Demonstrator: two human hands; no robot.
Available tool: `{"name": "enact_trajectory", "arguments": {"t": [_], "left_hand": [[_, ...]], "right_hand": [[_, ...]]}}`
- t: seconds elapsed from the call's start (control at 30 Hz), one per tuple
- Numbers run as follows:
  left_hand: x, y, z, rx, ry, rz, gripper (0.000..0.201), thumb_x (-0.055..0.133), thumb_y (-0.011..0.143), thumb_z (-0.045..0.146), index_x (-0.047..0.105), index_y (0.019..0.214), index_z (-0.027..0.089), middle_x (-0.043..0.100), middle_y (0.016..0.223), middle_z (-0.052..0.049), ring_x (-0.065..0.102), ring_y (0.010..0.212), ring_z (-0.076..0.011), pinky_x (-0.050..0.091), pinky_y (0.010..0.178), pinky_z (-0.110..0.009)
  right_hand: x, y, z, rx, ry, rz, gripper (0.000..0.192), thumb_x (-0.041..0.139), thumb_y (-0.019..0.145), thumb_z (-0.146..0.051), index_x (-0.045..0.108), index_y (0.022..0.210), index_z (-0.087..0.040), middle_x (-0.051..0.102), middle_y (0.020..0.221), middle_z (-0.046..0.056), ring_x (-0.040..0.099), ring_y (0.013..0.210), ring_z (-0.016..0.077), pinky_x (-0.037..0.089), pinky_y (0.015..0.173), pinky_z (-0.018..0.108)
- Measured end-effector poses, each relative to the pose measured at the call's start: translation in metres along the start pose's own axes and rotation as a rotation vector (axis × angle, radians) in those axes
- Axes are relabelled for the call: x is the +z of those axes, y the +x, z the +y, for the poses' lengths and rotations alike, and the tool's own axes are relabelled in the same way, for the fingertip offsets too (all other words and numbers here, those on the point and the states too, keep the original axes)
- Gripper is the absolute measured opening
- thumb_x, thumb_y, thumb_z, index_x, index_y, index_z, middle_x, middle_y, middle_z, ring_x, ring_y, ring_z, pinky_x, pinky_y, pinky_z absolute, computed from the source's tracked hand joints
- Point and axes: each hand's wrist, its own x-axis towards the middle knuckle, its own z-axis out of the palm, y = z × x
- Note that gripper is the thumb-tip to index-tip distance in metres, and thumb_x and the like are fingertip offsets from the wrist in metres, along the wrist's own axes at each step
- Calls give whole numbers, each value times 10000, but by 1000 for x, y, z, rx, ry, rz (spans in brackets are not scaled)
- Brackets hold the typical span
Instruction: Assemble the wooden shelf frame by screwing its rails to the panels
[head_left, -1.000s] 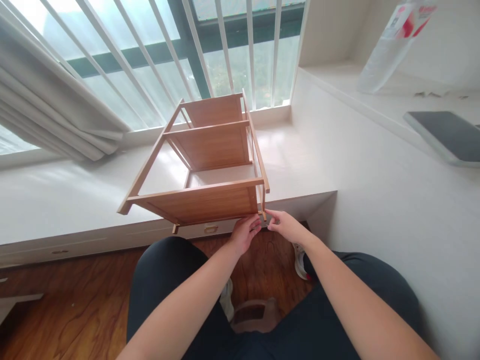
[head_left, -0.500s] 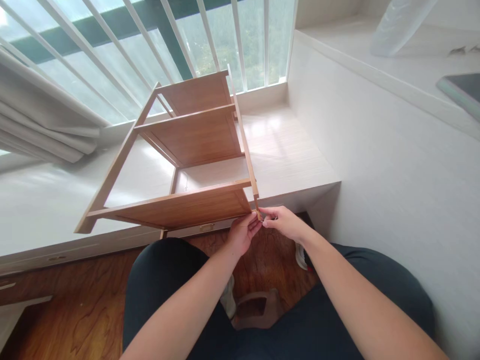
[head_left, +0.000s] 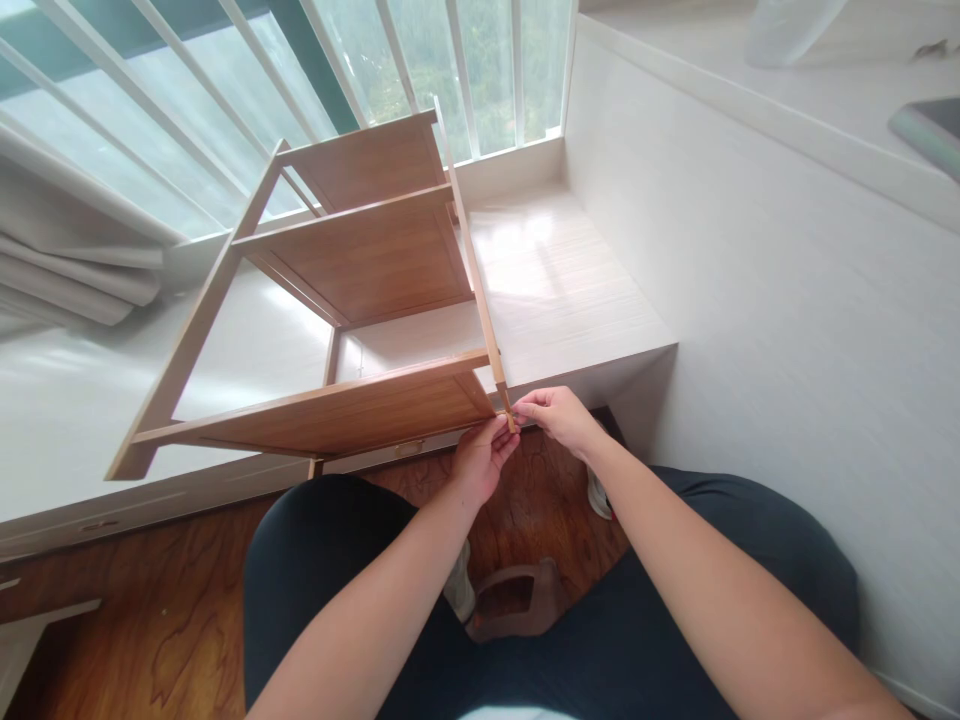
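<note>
1. At a window ledge, a wooden shelf rack (head_left: pixel 360 300) lay tipped on its side on the pale surface (head_left: pixel 577 300), its three boards running back toward the barred window (head_left: pixel 420 60).
2. Both hands met at the rack's nearest corner, where the front right post overhung the surface's front edge.
3. Closed in a pinch, the right hand (head_left: pixel 559 418) had thumb and fingertips on the small tip of that post (head_left: pixel 508 417).
4. Just beside it, the left hand (head_left: pixel 480 462) was partly curled, its fingertips touching the underside of the nearest board at the same corner; whether it truly gripped the wood could not be told.
5. Bare ledge stretched to the right of the rack as far as a white wall panel (head_left: pixel 787 300), which rose to a higher counter (head_left: pixel 825 80) at the upper right.
6. Bunched against the glass, a grey curtain (head_left: pixel 67 270) hung well apart from the rack's left post on the far left.
7. Below the ledge's front edge, a wooden floor (head_left: pixel 135 620) showed between the ledge front and the person's dark-trousered knees (head_left: pixel 322 560).
8. Between the feet, a small brown stool (head_left: pixel 517 610) stood on the floor.
</note>
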Motion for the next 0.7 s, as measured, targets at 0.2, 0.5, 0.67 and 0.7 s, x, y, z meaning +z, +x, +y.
{"name": "enact_trajectory", "arguments": {"t": [0.2,0.5,0.67,0.7], "left_hand": [[-2,2,-2,11,10,8,194,888,747,245,776,871,147,812,907,-92,747,841,-156,612,860,-290],[-2,0,-2,12,11,13,162,870,750,232,783,851,139,809,892,-97,738,822,-149,608,811,-269],[-3,1,-2,20,-2,20,174,885,729,237,778,836,152,805,871,-83,737,817,-147,611,786,-256],[-3,1,-2,20,-4,20,173,887,725,236,775,829,154,803,863,-80,737,811,-147,613,784,-256]], "right_hand": [[5,1,11,87,168,23,415,905,619,-479,760,807,-138,697,673,11,299,449,28,116,442,216],[16,1,28,92,290,84,538,967,538,-529,617,763,-189,622,612,-34,284,444,29,120,427,210],[21,-1,33,99,292,107,562,972,538,-578,642,756,-179,595,603,-33,277,455,32,114,423,210],[22,-1,34,100,292,112,576,975,528,-593,642,748,-177,580,592,-37,273,457,32,112,422,209]]}}
